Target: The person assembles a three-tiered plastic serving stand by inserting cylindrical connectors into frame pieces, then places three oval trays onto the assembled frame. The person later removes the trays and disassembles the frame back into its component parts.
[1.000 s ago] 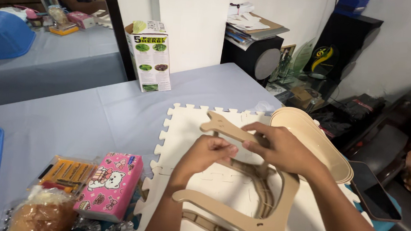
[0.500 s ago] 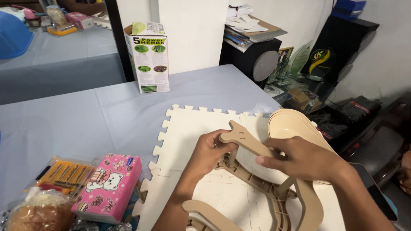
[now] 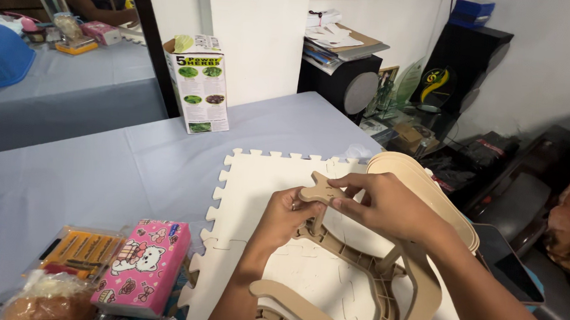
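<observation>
Both hands have closed in on the upper tip of the beige plastic frame [image 3: 383, 278], which has swung lower across the cream foam puzzle mat [image 3: 257, 185] since the earlier frames. Left hand [image 3: 288, 216] pinches the tip from below; right hand [image 3: 388, 206] grips it from above, fingers curled round the edge. Left of the grip lie a pink cartoon-printed packet [image 3: 143, 267], an orange-lidded clear case [image 3: 81, 250] and a bagged bun [image 3: 49, 297]. Beyond the grip stands an upright white-and-green carton [image 3: 198, 85]. Pale blue cloth covers the table [image 3: 100, 168]; white walls, a black speaker [image 3: 349, 85] and stacked papers [image 3: 335, 38] lie behind.
</observation>
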